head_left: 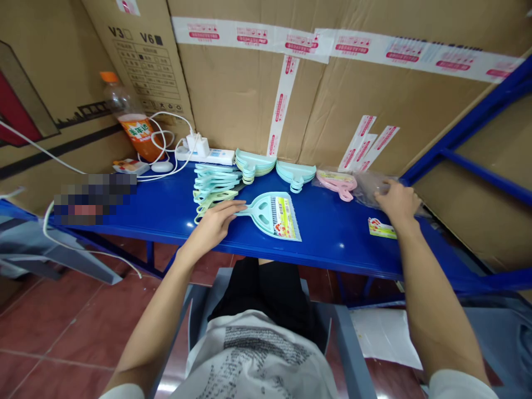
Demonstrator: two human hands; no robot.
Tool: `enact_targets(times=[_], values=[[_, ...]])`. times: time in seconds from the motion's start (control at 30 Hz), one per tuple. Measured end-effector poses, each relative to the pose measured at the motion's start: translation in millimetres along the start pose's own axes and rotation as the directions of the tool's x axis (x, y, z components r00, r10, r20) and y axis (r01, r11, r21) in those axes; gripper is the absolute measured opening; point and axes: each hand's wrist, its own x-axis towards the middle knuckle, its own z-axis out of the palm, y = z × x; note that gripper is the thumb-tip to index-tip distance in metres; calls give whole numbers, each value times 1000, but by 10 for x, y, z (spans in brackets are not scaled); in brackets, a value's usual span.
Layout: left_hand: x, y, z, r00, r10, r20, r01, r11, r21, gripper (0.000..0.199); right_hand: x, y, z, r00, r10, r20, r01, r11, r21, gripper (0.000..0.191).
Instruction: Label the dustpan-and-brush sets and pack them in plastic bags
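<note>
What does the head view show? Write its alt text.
A person's left hand is on the handle of a light-blue dustpan with a label, and the right hand touches clear plastic. Stacked dustpans sit behind on the blue table.

We wear a whitish-grey T-shirt point(257, 366) with short sleeves point(461, 385) and small dark lettering point(266, 338), plus black bottoms point(266, 288), our left hand point(216, 223) and right hand point(401, 204) bare.
</note>
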Motion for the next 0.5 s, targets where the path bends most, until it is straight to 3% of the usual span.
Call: enact_targets(times=[0.1, 0.2, 0.33, 0.43, 0.5], values=[[1, 9, 33, 1000, 13, 3, -13, 1000, -12, 37, 26, -37, -10, 1000, -11, 14, 11, 998, -54, 60], [-2, 39, 93, 1000, 29, 11, -29, 999, -22, 38, 35, -82, -62, 1000, -3, 14, 5, 996, -88, 53], [8, 91, 164, 999, 26, 19, -25, 998, -59, 40, -47, -196, -256, 991, 2, -134, -12, 997, -75, 45], [22, 131, 169, 1000, 9, 19, -7, 996, -91, 39, -209, -385, -488, 942, -191, -277, 210, 977, 41, 39], [26, 159, 152, 1000, -27, 15, 28, 994, -104, 38, -378, -578, -656, 865, -360, -350, 436, 885, 166, 34]])
